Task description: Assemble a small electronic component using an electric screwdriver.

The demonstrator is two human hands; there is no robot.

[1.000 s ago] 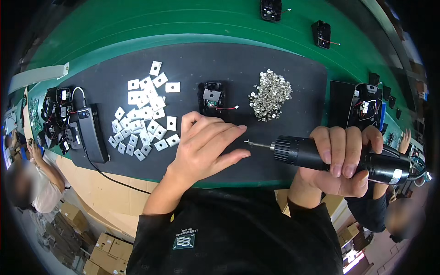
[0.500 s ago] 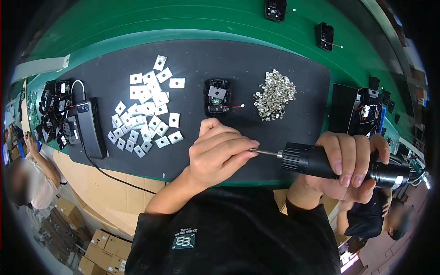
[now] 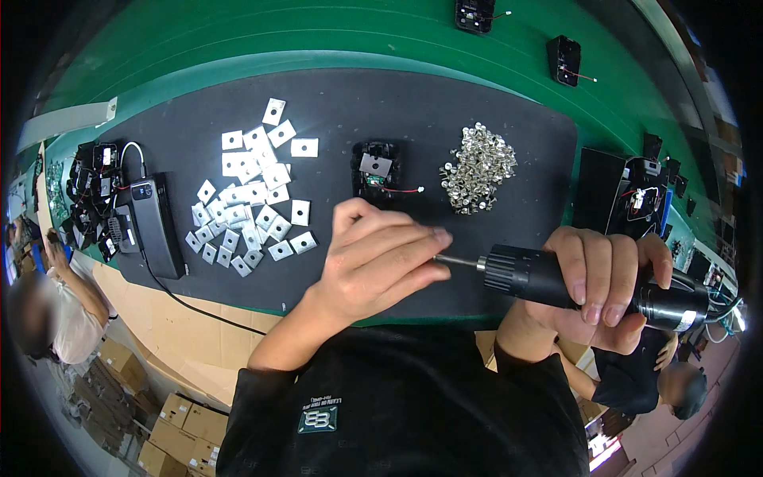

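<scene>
My right hand [image 3: 608,278] is wrapped around a black electric screwdriver [image 3: 528,274], held level with its bit pointing left. The thin metal bit [image 3: 459,261] ends at the fingertips of my left hand [image 3: 377,258]. My left fingers are bent together around the bit's tip, and whatever they pinch there is hidden. Beyond my left hand lies a black plastic housing [image 3: 388,151] with a grey metal plate [image 3: 376,164] inside and a red wire ending in a small white connector. Right of it is a heap of silver screws [image 3: 478,171].
Many square metal plates with holes [image 3: 254,191] are spread on the black mat [image 3: 342,103]. A power bank [image 3: 156,222] with cables and black housings [image 3: 94,187] sits at the left. More housings [image 3: 564,60] lie on the green surface. A black box [image 3: 600,191] stands right; people are at both sides.
My left fingers have shifted slightly and spread a little at the bit's tip. The screwdriver has moved a touch to the left.
</scene>
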